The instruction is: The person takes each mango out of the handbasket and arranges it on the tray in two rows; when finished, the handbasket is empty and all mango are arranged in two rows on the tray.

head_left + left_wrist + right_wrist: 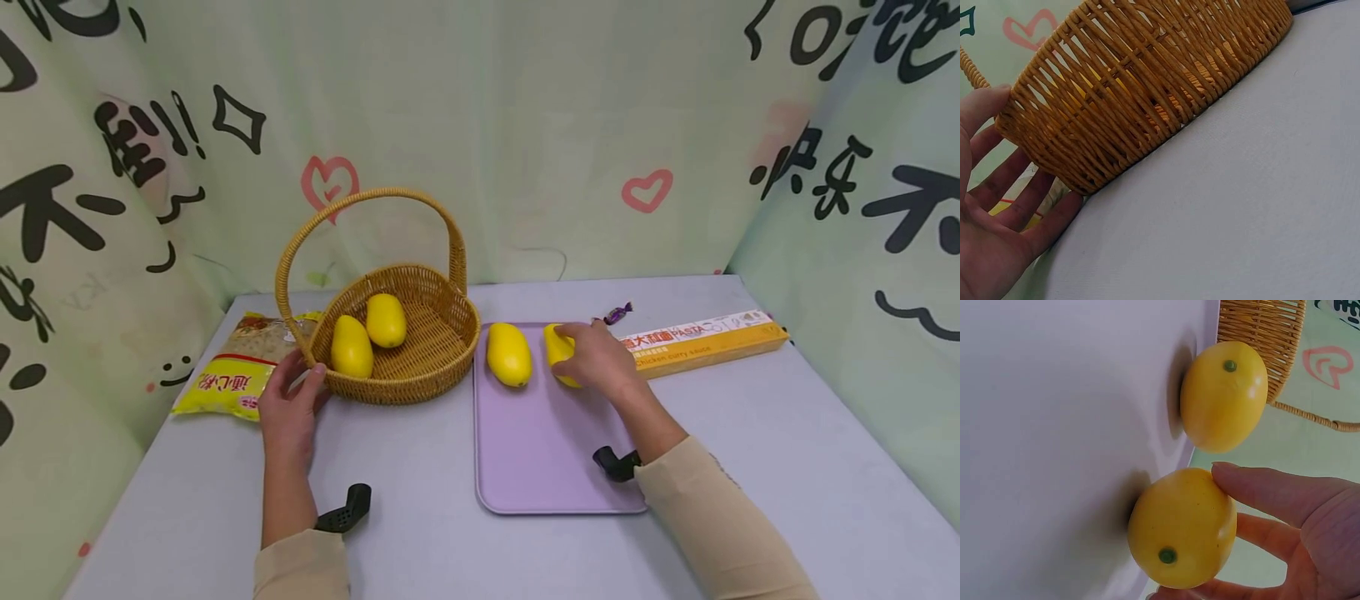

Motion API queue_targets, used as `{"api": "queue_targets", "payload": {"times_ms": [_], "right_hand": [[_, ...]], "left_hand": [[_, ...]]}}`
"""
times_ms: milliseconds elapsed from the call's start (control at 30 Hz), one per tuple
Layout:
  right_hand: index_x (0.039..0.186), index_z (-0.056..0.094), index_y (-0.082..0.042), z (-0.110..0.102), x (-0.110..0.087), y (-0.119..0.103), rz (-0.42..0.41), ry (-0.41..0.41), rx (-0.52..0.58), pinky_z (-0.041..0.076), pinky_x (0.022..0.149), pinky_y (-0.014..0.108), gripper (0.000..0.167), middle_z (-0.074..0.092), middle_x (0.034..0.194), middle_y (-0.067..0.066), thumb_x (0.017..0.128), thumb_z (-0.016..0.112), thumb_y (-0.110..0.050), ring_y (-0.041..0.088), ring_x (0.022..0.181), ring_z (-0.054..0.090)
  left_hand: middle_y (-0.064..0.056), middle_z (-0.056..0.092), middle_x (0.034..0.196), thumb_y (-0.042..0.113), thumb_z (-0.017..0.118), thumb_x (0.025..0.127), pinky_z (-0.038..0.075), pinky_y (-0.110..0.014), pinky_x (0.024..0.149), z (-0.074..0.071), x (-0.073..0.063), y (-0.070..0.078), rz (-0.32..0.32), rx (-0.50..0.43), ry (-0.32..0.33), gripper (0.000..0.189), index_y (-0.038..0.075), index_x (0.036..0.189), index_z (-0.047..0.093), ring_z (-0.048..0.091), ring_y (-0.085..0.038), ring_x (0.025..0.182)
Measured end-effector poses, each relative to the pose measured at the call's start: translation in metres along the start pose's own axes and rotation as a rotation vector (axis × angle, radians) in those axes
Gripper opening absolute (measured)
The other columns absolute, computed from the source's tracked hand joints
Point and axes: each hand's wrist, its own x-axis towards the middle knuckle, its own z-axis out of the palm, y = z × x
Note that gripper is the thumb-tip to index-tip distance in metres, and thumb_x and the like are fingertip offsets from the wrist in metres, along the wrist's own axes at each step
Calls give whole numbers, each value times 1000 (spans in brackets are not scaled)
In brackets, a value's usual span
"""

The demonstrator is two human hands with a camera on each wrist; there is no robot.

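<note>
My right hand (596, 358) grips a yellow mango (1182, 528), with the thumb on one side and fingers on the other; it is at the far part of the lilac tray (547, 467). Beside it on the tray lies a second yellow mango (509, 355), apart from the hand. My left hand (291, 408) holds the near left side of the wicker basket (408, 387), thumb at the rim and fingers spread against the outer wall. Inside the basket rest two more yellow mangoes, one left (352, 347) and one further back (386, 320).
A yellow food packet (232, 371) lies left of the basket, partly behind the left hand. Right of the tray are a pasta box (708, 343) and a small purple wrapped candy (618, 313). The basket's tall handle (382, 193) arches above it. A printed curtain surrounds the table.
</note>
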Motion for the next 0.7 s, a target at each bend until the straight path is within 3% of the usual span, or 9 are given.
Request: {"api": "queue_targets", "payload": {"times_ms": [167,400,700], "right_hand": [[152,51,-9,-1,-2,-3,9,8,-20,43,111,66,67,44,156,29,91,73,-25,49,141,43],[151,53,-11,-7,-4,-6,19,16,-65,55,91,54,67,54,137,28,90,74,-30,40,112,57],[152,52,-12,-30,-9,-25,-34,38,-67,56,93,55,65,54,143,27,93,73,-29,39,119,54]], "left_hand": [[-1,47,158,33,70,100,50,-39,114,0,0,0,1,5,-4,59,34,154,48,51,-21,140],[-1,48,157,32,70,100,50,-38,113,1,0,0,4,-1,-3,57,35,153,49,51,-20,138],[-1,48,156,31,70,100,50,-38,113,0,1,-1,6,5,4,56,34,153,50,51,-21,139]]}}
